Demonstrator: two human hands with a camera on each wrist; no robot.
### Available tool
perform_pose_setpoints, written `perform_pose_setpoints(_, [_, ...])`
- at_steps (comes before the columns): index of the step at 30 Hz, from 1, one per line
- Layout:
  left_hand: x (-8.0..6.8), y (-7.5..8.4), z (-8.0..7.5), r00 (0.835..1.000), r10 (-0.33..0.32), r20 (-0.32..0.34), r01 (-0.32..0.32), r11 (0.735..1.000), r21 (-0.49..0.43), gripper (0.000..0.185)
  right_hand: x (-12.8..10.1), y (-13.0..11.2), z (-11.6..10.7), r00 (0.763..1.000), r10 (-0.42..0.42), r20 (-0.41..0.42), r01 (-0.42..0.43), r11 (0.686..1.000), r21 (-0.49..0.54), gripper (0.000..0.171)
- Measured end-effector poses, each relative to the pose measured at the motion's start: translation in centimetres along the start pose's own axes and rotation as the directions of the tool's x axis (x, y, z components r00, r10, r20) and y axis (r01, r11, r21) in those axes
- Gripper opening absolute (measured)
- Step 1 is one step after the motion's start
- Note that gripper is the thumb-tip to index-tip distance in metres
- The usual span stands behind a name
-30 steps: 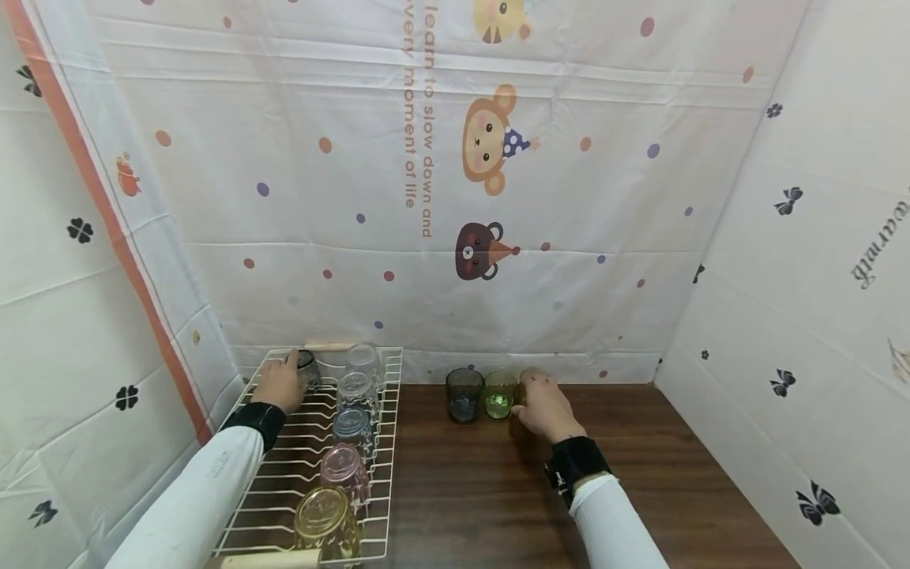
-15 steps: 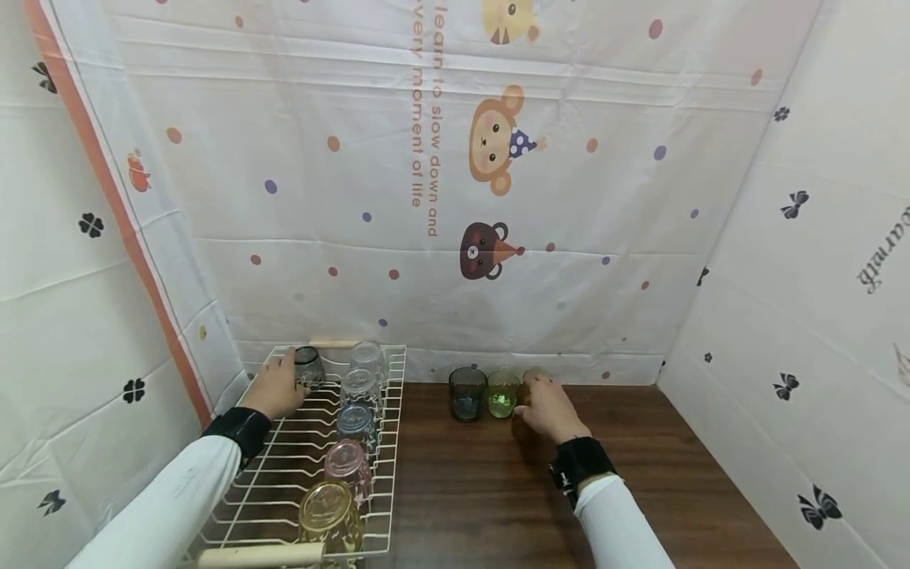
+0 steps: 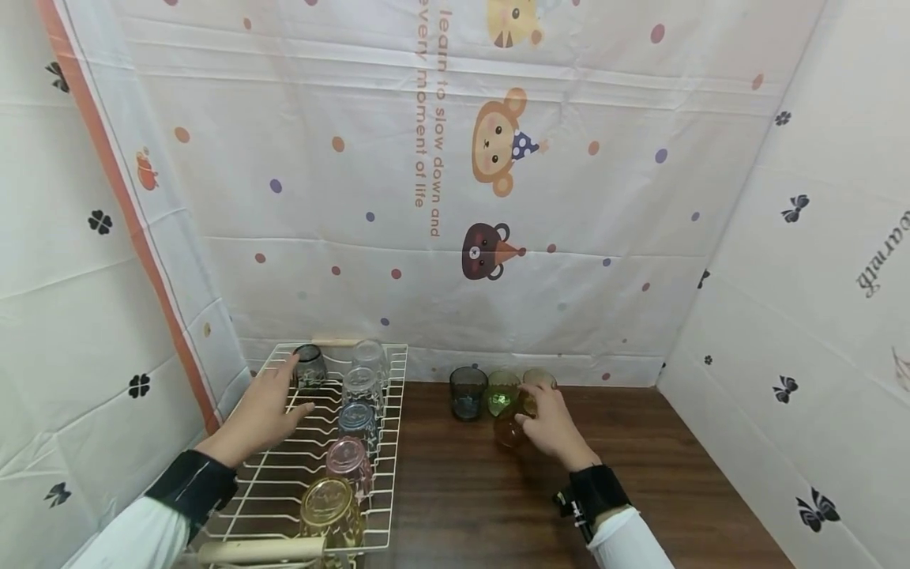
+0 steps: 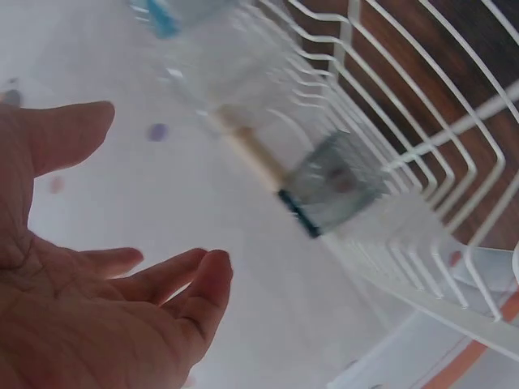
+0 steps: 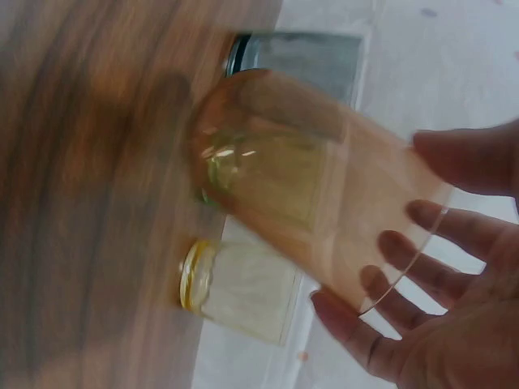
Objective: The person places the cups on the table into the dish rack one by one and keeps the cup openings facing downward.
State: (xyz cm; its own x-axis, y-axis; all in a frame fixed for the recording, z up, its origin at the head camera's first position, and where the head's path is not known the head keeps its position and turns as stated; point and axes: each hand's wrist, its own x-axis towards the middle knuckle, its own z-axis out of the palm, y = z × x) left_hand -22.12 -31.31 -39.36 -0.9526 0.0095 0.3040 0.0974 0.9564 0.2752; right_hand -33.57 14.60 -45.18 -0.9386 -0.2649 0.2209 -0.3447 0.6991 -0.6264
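I record the right hand (image 3: 556,427) grasping an amber glass (image 5: 324,186) near its rim, thumb on one side and fingers on the other. That glass is tilted, in front of the upright green glass (image 3: 501,395) and yellow glass (image 5: 243,288) on the wooden table (image 3: 455,490). I find the left hand (image 3: 259,415) released, fingers loosely extended and holding nothing, over the white wire rack (image 3: 389,490), apart from the dark grey glass (image 3: 310,368) standing at its far end.

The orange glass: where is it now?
At the centre of the right wrist view, the orange glass is in the right hand, in front of the green glass.
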Motion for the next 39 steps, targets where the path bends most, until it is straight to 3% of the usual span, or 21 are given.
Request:
perform_pose_setpoints(3, [-1.4, 1.0, -0.8, 0.999, 0.041, -0.019, -0.041, 0.999, -0.012, 0.089, -1.0, -0.5, 0.7, 0.998, -0.017, -0.052, 0.024, 0.990, 0.137, 0.049])
perform_pose_setpoints(6, [-2.6, 2.0, -1.4, 0.996, 0.075, -0.043, -0.076, 0.997, -0.033, 0.086, -2.1, -1.1, 1.5, 0.994, -0.017, -0.111, 0.050, 0.952, 0.302, 0.046])
perform_pose_setpoints(8, [-3.4, 2.7, -1.6, 0.995, 0.090, -0.053, -0.092, 0.994, -0.051, 0.086, -2.7, -1.4, 2.0, 0.990, 0.017, -0.138, 0.047, 0.894, 0.446, 0.044])
perform_pose_setpoints(9, [-3.7, 2.9, -1.6, 0.994, 0.096, -0.056, -0.099, 0.993, -0.061, 0.086, -3.0, -1.5, 2.1, 0.990, 0.036, -0.140, 0.045, 0.846, 0.531, 0.043])
perform_pose_setpoints(11, [-4.2, 3.4, -1.7, 0.993, 0.103, -0.061, -0.108, 0.992, -0.070, 0.085, -3.5, -1.8, 2.4, 0.990, 0.068, -0.122, 0.037, 0.715, 0.698, 0.040])
perform_pose_setpoints(13, [-4.6, 3.8, -1.8, 0.992, 0.109, -0.068, -0.114, 0.990, -0.077, 0.085, -4.1, -2.0, 2.6, 0.995, 0.071, -0.076, 0.025, 0.540, 0.841, 0.034])
perform_pose_setpoints(16, [-5.3, 4.3, -1.8, 0.990, 0.115, -0.086, -0.122, 0.989, -0.085, 0.086, -4.9, -2.2, 2.8, 1.000, -0.015, 0.004, 0.001, 0.277, 0.961, 0.026])
perform_pose_setpoints(18, [-5.6, 4.7, -1.8, 0.988, 0.126, -0.094, -0.135, 0.987, -0.093, 0.086, -5.5, -2.3, 2.9, 0.995, -0.085, 0.053, -0.042, 0.120, 0.992, 0.025])
perform_pose_setpoints(20, [-6.0, 5.1, -1.7, 0.983, 0.146, -0.108, -0.158, 0.982, -0.105, 0.086, -6.0, -2.6, 3.0, 0.986, -0.136, 0.098, -0.100, -0.004, 0.995, 0.026])
perform_pose_setpoints(22, [-6.1, 5.5, -1.4, 0.975, 0.179, -0.128, -0.193, 0.976, -0.102, 0.086, -6.4, -3.0, 3.1, 0.980, -0.138, 0.144, -0.157, -0.090, 0.984, 0.027])
perform_pose_setpoints(24, [-6.3, 6.0, -1.3, 0.965, 0.213, -0.150, -0.230, 0.968, -0.100, 0.085, -6.8, -3.6, 3.1, 0.978, -0.117, 0.175, -0.190, -0.127, 0.974, 0.027])
perform_pose_setpoints(27, [-6.4, 6.9, -1.0, 0.954, 0.247, -0.168, -0.265, 0.959, -0.097, 0.085, -7.1, -4.4, 3.1, 0.975, -0.101, 0.195, -0.209, -0.151, 0.966, 0.029])
perform_pose_setpoints(31, [-6.7, 8.3, -0.8, 0.950, 0.265, -0.162, -0.286, 0.951, -0.121, 0.085, -7.3, -4.9, 3.2, 0.968, -0.182, 0.175, -0.207, -0.179, 0.962, 0.036])
perform_pose_setpoints(34, [-6.7, 9.5, -0.7, 0.949, 0.274, -0.153, -0.297, 0.943, -0.152, 0.085, -7.3, -5.1, 3.4, 0.957, -0.244, 0.160, -0.209, -0.190, 0.959, 0.041])
perform_pose_setpoints(39, [-7.0, 11.9, -0.6, 0.945, 0.281, -0.167, -0.313, 0.927, -0.209, 0.088, -7.6, -5.8, 4.1, 0.954, -0.220, 0.204, -0.247, -0.190, 0.950, 0.032])
